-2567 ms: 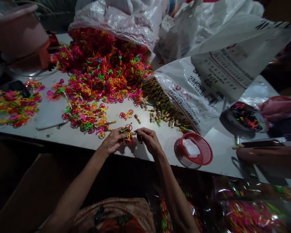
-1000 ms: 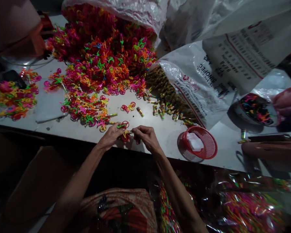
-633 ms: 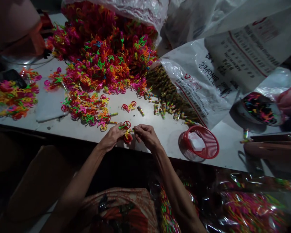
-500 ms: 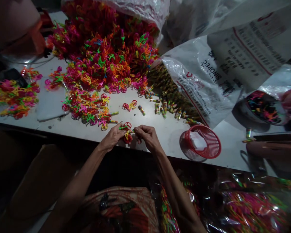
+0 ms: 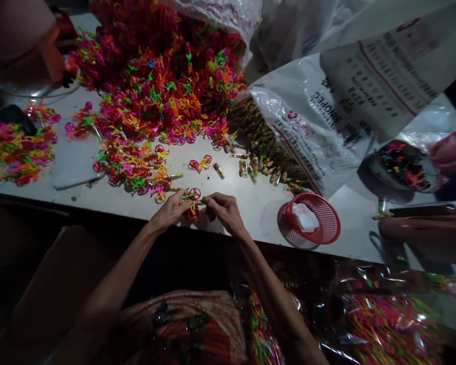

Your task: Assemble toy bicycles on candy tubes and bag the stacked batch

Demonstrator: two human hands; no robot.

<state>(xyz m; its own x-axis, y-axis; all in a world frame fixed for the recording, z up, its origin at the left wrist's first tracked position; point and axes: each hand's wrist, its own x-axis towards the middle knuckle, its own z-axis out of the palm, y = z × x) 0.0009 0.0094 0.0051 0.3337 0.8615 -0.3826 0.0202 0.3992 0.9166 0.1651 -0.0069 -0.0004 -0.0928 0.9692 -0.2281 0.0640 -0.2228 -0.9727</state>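
Note:
Near the front edge of the table, my left hand (image 5: 170, 209) pinches a small plastic toy bike (image 5: 194, 194) with red wheels and green and yellow parts. My right hand (image 5: 225, 209) is closed at the toy's right side, its fingertips on the end of a small printed tube (image 5: 199, 202); the fingers partly cover the tube. Just beyond the hands lie another red-and-yellow toy bike (image 5: 200, 163) and a loose printed tube (image 5: 219, 171). To the left spreads a heap of toy bikes (image 5: 135, 170), some with tubes attached.
A large pile of colourful plastic toys (image 5: 163, 96) fills the back. Many tubes (image 5: 266, 137) spill from a white printed sack (image 5: 311, 116). A red mesh basket (image 5: 329, 220) holding white paper stands at right, with a bowl of plastic pieces (image 5: 406, 165) beyond. Packed bags (image 5: 391, 324) lie below.
The whole view has shifted slightly, so everything sits a little further left. Both hands keep their hold on the toy bike and tube, with little visible movement between them.

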